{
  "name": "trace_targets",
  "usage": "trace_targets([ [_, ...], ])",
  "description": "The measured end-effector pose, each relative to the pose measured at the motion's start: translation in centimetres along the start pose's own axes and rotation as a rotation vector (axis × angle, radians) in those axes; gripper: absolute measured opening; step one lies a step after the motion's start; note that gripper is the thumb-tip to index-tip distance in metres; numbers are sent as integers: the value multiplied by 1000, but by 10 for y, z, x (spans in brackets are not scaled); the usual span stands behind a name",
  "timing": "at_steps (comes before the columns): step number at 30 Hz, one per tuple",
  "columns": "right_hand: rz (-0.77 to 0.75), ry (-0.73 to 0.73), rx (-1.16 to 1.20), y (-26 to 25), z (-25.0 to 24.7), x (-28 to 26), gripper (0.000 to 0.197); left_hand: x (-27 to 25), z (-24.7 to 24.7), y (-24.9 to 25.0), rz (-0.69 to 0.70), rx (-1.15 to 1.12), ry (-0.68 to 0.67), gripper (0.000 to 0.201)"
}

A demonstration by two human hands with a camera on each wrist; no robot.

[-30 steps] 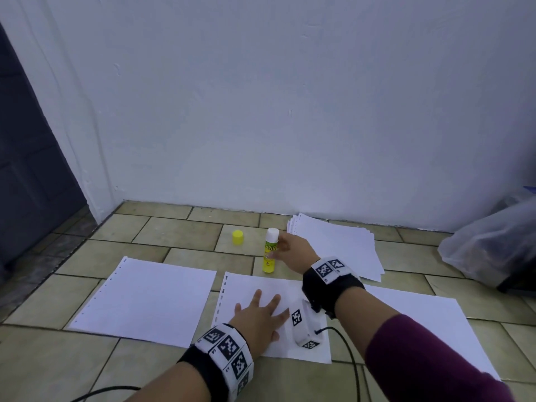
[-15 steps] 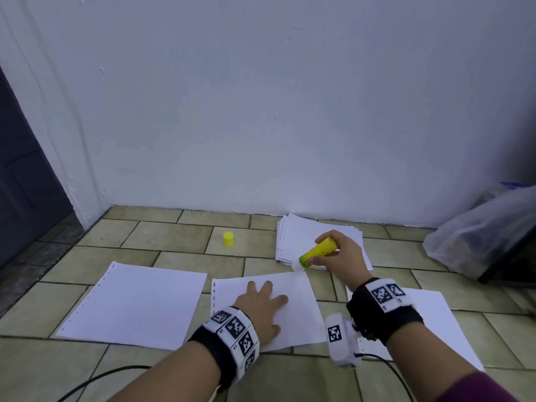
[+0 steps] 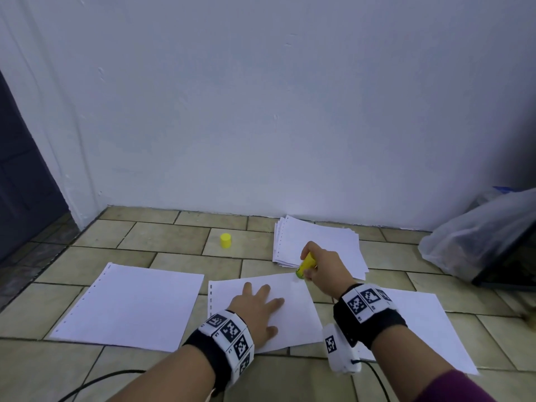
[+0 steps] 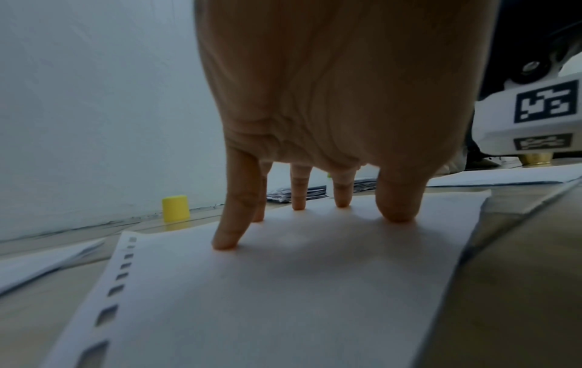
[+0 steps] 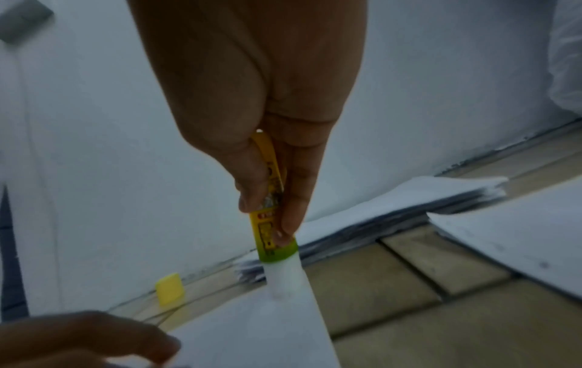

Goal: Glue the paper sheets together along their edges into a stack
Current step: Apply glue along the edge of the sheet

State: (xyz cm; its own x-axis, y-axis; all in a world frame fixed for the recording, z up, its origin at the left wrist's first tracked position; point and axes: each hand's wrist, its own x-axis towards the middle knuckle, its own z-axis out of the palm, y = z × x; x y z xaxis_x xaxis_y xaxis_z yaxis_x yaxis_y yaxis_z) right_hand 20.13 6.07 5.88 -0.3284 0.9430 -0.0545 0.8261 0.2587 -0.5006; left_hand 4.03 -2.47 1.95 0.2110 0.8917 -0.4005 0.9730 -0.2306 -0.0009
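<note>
Down at the bottom of the head view, your left hand [image 3: 256,311] is lying with fingers straight and spread, pressing on the middle sheet [image 3: 295,323] near the frame's centre; in the left wrist view your fingertips [image 4: 224,242] are planting on that sheet, whose punched edge is running along the lower left of that picture. To the right of it, your right hand [image 3: 324,269] is curling around the glue stick [image 3: 305,265], thumb and fingers clamped on its yellow barrel. You are tilting the stick so its white tip is meeting the upper right corner of the middle sheet; the right wrist view is showing the tip touching the paper there. Left of the middle sheet, another sheet [image 3: 130,306] is lying flat on the tiled floor [image 3: 87,256], just beside it. Partly under your right wrist, a third sheet [image 3: 429,323] is lying at the lower right. Farther up, just above your right hand, the pile of paper [image 3: 322,239] is sitting close to the white wall [image 3: 261,111]. Left of the pile, the yellow cap [image 3: 225,240] is standing upright on a tile, well apart from the stick. At the right edge, a clear plastic bag [image 3: 478,233] is leaning by the wall.
</note>
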Motion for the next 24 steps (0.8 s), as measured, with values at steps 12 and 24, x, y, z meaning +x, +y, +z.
trace_targets([
  [12,-25,-265,-125,3,-19,-51,33,0,-7,-6,30,38,-34,56],
  [24,160,24,489,21,-43,-45,38,-10,-18,-16,27,123,-65,58],
])
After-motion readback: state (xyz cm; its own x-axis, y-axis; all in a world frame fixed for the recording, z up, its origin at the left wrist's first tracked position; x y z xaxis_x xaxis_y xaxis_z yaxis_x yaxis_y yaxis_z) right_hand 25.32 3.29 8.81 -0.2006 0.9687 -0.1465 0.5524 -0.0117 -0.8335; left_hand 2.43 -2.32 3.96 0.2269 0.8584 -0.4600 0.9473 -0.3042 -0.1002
